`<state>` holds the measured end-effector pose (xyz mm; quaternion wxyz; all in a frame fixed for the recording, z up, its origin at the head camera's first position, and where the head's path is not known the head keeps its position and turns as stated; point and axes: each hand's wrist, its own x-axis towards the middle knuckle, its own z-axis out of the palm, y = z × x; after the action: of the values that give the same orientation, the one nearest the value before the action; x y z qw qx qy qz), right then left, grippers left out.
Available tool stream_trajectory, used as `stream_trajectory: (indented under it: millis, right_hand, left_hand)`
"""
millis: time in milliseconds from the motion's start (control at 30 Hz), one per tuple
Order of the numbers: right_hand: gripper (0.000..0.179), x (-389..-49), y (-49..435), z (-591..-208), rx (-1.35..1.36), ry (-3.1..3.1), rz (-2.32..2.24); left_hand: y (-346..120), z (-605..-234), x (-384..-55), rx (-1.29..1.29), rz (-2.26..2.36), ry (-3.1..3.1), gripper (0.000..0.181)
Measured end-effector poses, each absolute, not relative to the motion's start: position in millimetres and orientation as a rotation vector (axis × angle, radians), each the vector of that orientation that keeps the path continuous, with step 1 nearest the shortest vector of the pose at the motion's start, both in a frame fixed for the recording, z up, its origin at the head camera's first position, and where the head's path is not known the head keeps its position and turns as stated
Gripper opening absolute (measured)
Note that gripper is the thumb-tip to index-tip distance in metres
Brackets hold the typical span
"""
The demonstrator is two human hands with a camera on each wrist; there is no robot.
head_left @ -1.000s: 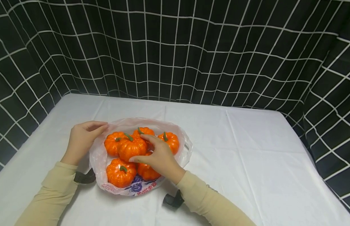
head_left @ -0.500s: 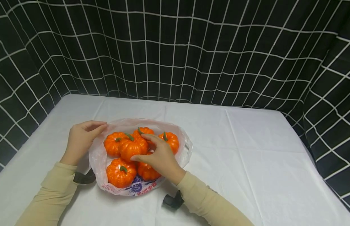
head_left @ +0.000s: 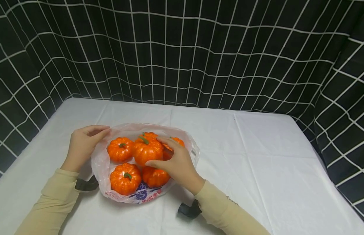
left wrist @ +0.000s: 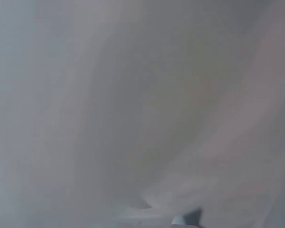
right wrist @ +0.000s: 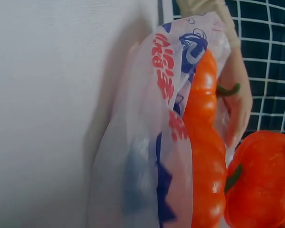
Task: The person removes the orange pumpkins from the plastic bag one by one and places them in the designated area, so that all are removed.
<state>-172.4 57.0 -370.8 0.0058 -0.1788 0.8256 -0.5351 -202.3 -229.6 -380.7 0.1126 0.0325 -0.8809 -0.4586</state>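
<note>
So my right hand (head_left: 179,163) has a half-spread grip on an orange pumpkin (head_left: 148,151), thumb near side, fingers far side, held above the other pumpkins (head_left: 123,179) in the plastic bag (head_left: 98,169), which sits nearer the left edge of the desk (head_left: 258,186) than the right. My left hand (head_left: 84,143) pinches the bag's left side. Pretty sure the pumpkin's fake: probably light, stiff, kinda slick with that shine, so I'd hug the ribbed sides and not trust the skinny stem (head_left: 144,140). Bag looks thin, might tear if yanked.
</note>
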Motion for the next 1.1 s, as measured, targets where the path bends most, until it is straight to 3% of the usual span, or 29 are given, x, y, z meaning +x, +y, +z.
stream_trajectory:
  millis: [1100]
  right_hand:
    - [0.072,-173.0,154.4,-353.7,-0.335,2.777,-1.84]
  left_hand:
    - [-228.6,-380.5,-201.0,0.113,-1.341,-2.573,0.046]
